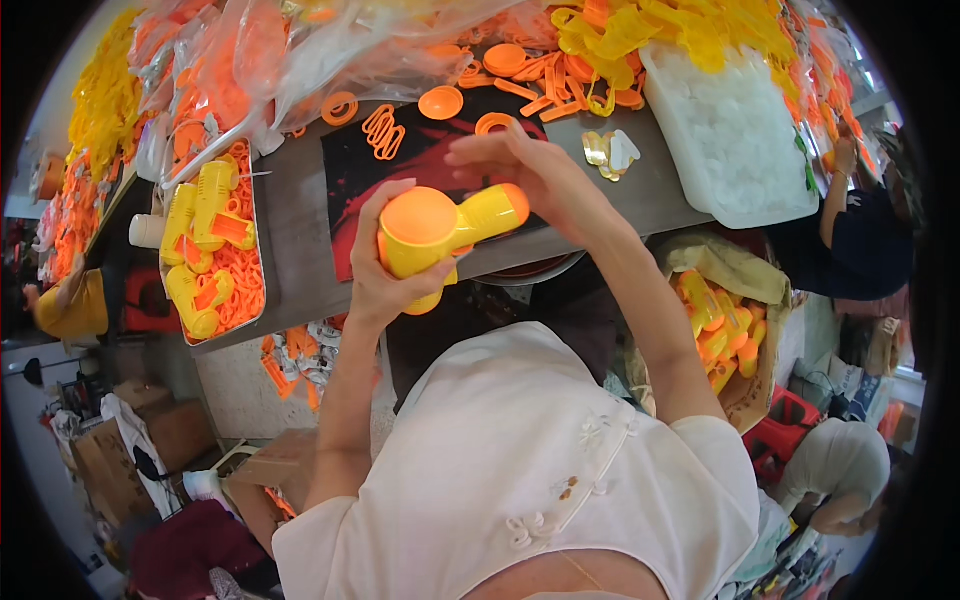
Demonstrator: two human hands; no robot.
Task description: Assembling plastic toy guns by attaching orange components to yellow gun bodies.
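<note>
We hold a yellow plastic toy housing (pixel 440 240) up over the near edge of the counter (pixel 300 240), in front of our chest. Our left hand (pixel 390 275) is wrapped around its round body from below and behind, fingers closed on it, thumb up along the side. An orange round cap (pixel 418 216) sits in the wide mouth of the housing, facing us. The handle of the toy points right and ends in an orange tip (pixel 514 197). Our right hand (pixel 530 170) arches over that handle end with fingers curled down and partly spread; we cannot tell whether it grips the handle or only touches it.

On the counter behind the toy lies a dark red mat (pixel 360 170) with orange rings and discs (pixel 440 102) on it. To the left, a metal tray (pixel 255 215) holds several yellow housings and orange pieces. To the right stands a white tub (pixel 730 130) of clear parts. Below on the right, an open sack (pixel 735 275) holds more yellow and orange toys.
</note>
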